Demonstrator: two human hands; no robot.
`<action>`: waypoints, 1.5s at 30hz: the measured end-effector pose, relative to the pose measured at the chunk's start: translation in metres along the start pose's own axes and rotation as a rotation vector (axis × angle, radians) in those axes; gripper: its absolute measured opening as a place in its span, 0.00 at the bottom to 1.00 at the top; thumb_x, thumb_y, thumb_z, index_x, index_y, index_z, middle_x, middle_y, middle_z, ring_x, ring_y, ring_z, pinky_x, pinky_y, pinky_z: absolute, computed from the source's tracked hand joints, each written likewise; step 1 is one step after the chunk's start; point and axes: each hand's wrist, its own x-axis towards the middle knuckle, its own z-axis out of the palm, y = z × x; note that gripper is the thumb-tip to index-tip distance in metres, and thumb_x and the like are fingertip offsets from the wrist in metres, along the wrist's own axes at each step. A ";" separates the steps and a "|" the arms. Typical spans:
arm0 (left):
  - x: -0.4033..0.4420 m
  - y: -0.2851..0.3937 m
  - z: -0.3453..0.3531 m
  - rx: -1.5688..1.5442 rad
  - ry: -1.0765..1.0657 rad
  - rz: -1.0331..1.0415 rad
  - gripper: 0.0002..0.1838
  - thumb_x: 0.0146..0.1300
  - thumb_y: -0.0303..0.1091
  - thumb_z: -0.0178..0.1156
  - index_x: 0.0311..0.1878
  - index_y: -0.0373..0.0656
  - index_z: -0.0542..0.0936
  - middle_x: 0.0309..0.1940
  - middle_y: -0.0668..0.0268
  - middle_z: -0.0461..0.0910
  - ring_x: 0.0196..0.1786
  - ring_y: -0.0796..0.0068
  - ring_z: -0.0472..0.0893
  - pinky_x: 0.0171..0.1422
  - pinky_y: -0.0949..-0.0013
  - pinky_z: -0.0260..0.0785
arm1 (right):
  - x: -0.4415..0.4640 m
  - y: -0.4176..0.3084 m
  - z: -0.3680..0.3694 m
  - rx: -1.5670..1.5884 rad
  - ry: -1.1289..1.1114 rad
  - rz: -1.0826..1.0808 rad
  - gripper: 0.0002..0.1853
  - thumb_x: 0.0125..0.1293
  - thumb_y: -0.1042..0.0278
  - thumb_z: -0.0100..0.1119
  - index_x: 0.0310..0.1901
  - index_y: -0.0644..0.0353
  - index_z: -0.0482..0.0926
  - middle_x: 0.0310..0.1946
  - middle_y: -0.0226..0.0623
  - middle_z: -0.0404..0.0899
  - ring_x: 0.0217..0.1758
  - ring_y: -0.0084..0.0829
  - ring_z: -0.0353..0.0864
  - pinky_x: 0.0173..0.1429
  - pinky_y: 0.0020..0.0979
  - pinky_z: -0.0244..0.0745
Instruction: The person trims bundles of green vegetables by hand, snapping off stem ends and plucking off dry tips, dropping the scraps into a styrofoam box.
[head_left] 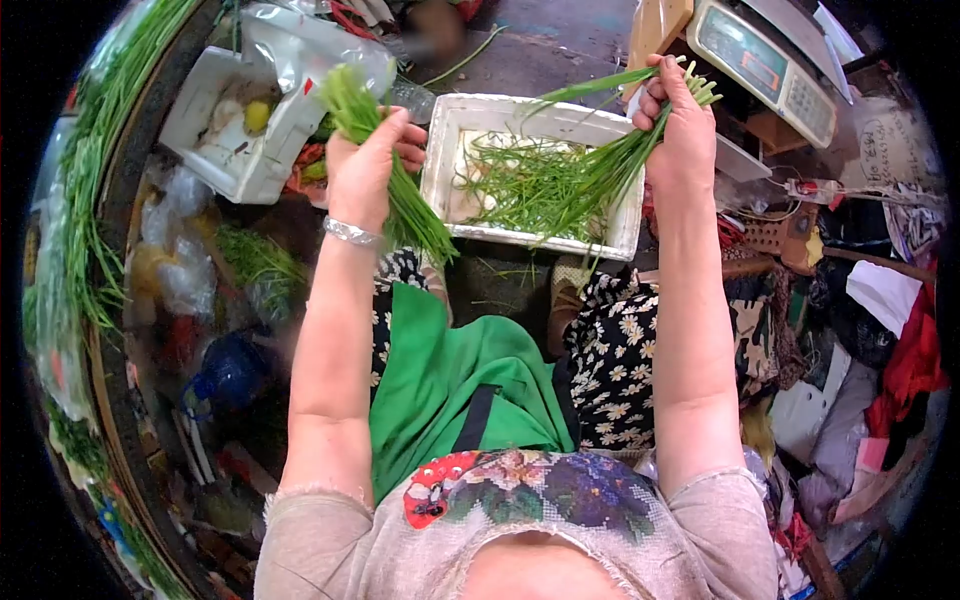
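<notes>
My left hand, with a silver bracelet at the wrist, is closed round a thick bunch of green chives. One end of it sticks up above the thumb, and the other hangs down beside the foam box. To the right, my right hand grips a second bunch of chives by its pale cut ends. Its leaves trail down to the left over the white foam box, and one blade group points out separately. Loose chive leaves lie scattered inside that box, between my two hands.
A smaller white foam box with a yellow item stands at the upper left, beside clear plastic. A weighing scale is at the upper right. More long greens line the left edge. Bags and cloths clutter both sides. A green apron covers the lap.
</notes>
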 end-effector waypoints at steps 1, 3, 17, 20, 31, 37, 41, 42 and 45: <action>-0.003 0.000 0.002 0.005 -0.075 -0.025 0.09 0.62 0.32 0.64 0.41 0.38 0.78 0.28 0.62 0.82 0.24 0.75 0.78 0.28 0.74 0.69 | -0.001 0.002 0.004 -0.049 -0.007 -0.019 0.10 0.68 0.62 0.59 0.38 0.60 0.80 0.20 0.23 0.69 0.23 0.19 0.67 0.25 0.23 0.61; -0.010 0.001 0.010 -0.022 -0.217 -0.076 0.09 0.62 0.33 0.64 0.42 0.39 0.78 0.26 0.64 0.81 0.23 0.77 0.77 0.26 0.75 0.68 | -0.007 0.005 0.019 -0.087 -0.024 0.015 0.10 0.69 0.62 0.58 0.36 0.60 0.79 0.23 0.27 0.74 0.26 0.21 0.73 0.28 0.24 0.68; -0.030 -0.006 0.042 -0.134 -0.455 -0.248 0.10 0.63 0.30 0.62 0.45 0.37 0.77 0.29 0.58 0.82 0.25 0.73 0.79 0.28 0.72 0.71 | -0.038 0.023 0.043 -0.335 -0.232 0.191 0.09 0.64 0.61 0.65 0.38 0.57 0.84 0.17 0.18 0.70 0.18 0.12 0.61 0.22 0.19 0.56; -0.023 -0.004 0.032 -0.062 -0.397 -0.242 0.11 0.63 0.31 0.62 0.45 0.37 0.76 0.29 0.58 0.82 0.25 0.73 0.80 0.29 0.72 0.72 | -0.021 0.014 0.026 -0.175 -0.053 0.150 0.08 0.63 0.62 0.66 0.31 0.58 0.83 0.14 0.19 0.66 0.16 0.13 0.57 0.20 0.22 0.53; -0.011 0.001 0.017 0.243 0.046 0.076 0.07 0.63 0.31 0.62 0.40 0.38 0.80 0.25 0.66 0.80 0.26 0.79 0.78 0.29 0.76 0.70 | -0.009 0.008 0.012 -0.100 -0.006 0.053 0.11 0.61 0.62 0.68 0.32 0.59 0.80 0.17 0.21 0.66 0.17 0.14 0.60 0.19 0.20 0.54; -0.022 0.000 0.041 0.158 -0.354 0.004 0.07 0.61 0.30 0.65 0.39 0.37 0.81 0.25 0.68 0.79 0.24 0.83 0.74 0.27 0.78 0.66 | -0.032 0.032 0.037 -0.289 -0.157 0.148 0.11 0.59 0.61 0.70 0.33 0.57 0.79 0.20 0.21 0.72 0.18 0.12 0.63 0.20 0.18 0.56; -0.026 -0.005 0.049 0.088 -0.430 -0.034 0.07 0.61 0.29 0.66 0.39 0.38 0.80 0.25 0.68 0.79 0.23 0.83 0.73 0.26 0.79 0.64 | -0.042 0.038 0.046 -0.364 -0.228 0.209 0.11 0.59 0.62 0.70 0.35 0.57 0.79 0.22 0.21 0.74 0.18 0.11 0.63 0.20 0.18 0.55; -0.026 -0.006 0.049 0.078 -0.447 -0.043 0.07 0.60 0.29 0.66 0.39 0.38 0.80 0.25 0.68 0.79 0.23 0.83 0.73 0.27 0.79 0.64 | -0.044 0.039 0.047 -0.376 -0.240 0.217 0.11 0.59 0.62 0.70 0.35 0.57 0.79 0.23 0.21 0.75 0.18 0.11 0.63 0.20 0.18 0.55; -0.027 -0.005 0.048 0.073 -0.431 -0.048 0.06 0.60 0.28 0.66 0.38 0.39 0.80 0.24 0.68 0.78 0.23 0.83 0.73 0.27 0.78 0.65 | -0.044 0.034 0.044 -0.436 -0.339 0.175 0.10 0.60 0.62 0.69 0.36 0.57 0.78 0.22 0.21 0.75 0.20 0.10 0.63 0.22 0.17 0.55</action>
